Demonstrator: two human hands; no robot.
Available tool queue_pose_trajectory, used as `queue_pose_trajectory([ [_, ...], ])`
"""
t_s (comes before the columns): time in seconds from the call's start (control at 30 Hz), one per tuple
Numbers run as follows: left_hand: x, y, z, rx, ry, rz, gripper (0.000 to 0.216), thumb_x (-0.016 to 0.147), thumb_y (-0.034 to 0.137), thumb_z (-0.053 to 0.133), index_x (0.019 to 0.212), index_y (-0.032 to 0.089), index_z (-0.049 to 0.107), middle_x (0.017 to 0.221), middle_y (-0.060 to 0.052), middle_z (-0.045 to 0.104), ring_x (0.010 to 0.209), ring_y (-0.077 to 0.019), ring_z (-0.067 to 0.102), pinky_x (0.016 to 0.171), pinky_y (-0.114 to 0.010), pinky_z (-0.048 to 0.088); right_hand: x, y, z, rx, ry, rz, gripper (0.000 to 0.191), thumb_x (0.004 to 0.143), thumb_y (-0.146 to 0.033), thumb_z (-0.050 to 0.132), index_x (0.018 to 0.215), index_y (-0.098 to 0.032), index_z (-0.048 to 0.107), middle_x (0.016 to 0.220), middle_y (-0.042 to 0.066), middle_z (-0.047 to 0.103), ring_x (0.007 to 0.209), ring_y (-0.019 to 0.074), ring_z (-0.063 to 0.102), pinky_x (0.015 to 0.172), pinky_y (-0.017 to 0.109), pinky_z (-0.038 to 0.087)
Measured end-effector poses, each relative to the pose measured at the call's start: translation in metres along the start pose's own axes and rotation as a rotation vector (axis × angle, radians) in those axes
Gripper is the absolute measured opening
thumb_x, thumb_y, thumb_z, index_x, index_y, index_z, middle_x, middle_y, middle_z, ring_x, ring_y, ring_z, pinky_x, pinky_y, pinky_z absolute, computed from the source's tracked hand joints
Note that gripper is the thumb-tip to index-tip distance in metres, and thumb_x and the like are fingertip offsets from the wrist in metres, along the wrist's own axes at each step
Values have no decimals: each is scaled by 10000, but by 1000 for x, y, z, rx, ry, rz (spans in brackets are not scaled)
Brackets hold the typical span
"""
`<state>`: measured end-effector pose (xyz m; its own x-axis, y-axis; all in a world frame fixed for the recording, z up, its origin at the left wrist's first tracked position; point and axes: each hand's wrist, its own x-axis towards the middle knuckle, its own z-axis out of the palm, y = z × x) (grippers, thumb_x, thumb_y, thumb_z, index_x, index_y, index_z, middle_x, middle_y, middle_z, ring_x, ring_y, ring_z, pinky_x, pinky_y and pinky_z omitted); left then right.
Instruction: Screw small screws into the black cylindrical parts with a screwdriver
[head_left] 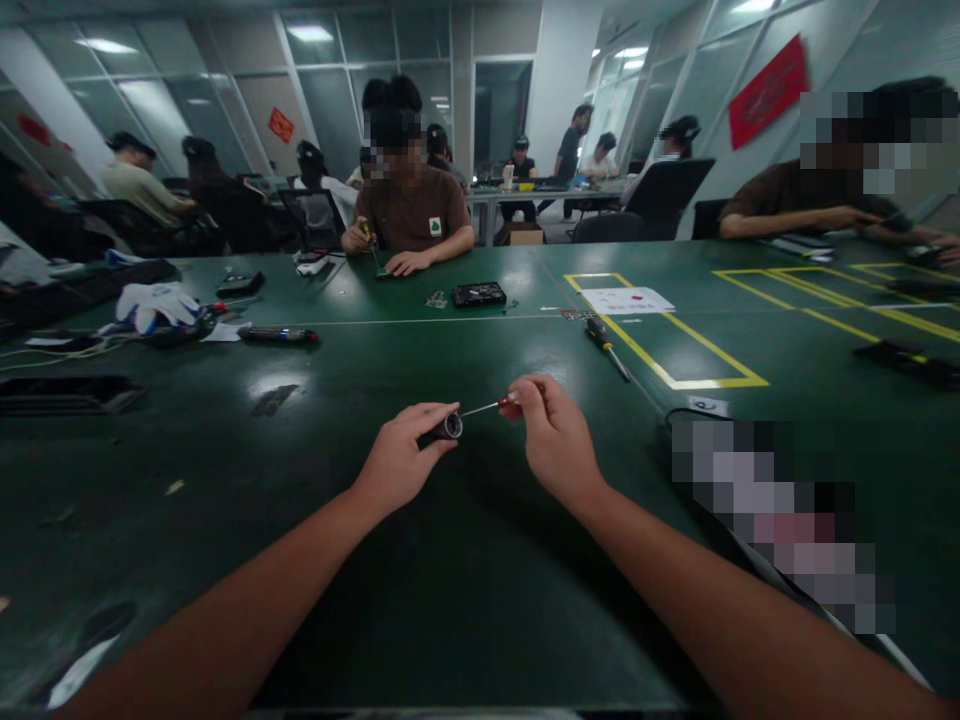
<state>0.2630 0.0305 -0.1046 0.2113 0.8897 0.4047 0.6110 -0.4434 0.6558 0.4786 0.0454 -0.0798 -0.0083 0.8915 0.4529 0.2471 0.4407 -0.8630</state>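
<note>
My left hand [403, 458] is closed round a short dark cylinder [448, 427] with a shiny metal end that faces right. My right hand [551, 432] pinches a thin metal bit with a red collar [491, 406], and the bit's tip points at the cylinder's end. Both hands hover just above the green table [450, 580] near its middle. Whether the tip touches the cylinder I cannot tell.
A yellow-handled screwdriver [604, 343] lies beside a yellow taped rectangle [675, 350] with a white paper [627, 299]. White gloves [156, 305] and a dark driver [279, 335] lie at the left. A person [409, 205] works across the table; another sits at the right.
</note>
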Motion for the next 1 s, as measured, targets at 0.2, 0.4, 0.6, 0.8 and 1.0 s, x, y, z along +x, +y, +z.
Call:
queue_pose_trajectory([
  [0.2,1,1,0,9,34,-21,483,855,123,738,1322,228,676,1294,-58,701,1199,-223,648,1096,-430,494,-5,-10,-5,-254,-147,-279,183,1027,-364,506,1003,-235,635,921,63,745,857,215,703,796,351,510],
  [0.4,1,2,-3,16,48,-18,461,857,127,723,1302,242,690,1280,-63,703,1189,-237,651,1084,-467,503,-1,-4,-2,-40,-63,-45,256,1052,-433,461,1015,-231,614,869,39,740,808,199,713,760,339,522],
  [0.6,1,2,-4,11,47,-10,451,873,145,710,1310,251,683,1288,-62,700,1194,-235,653,1090,-462,502,3,4,-1,50,-28,11,280,1034,-471,495,997,-223,620,868,37,730,801,193,700,771,345,535],
  [0.8,2,0,-3,6,52,-3,449,863,136,728,1299,235,687,1288,-64,701,1200,-231,653,1100,-453,494,-2,1,0,72,-22,-1,293,1043,-481,484,997,-226,623,872,32,729,800,186,703,771,347,539],
  [1.0,1,2,-4,13,56,-8,459,861,140,735,1304,243,685,1288,-58,703,1194,-230,654,1095,-456,495,-2,1,-1,84,-39,-1,287,1041,-484,496,1006,-231,628,884,29,726,812,186,706,777,350,542],
])
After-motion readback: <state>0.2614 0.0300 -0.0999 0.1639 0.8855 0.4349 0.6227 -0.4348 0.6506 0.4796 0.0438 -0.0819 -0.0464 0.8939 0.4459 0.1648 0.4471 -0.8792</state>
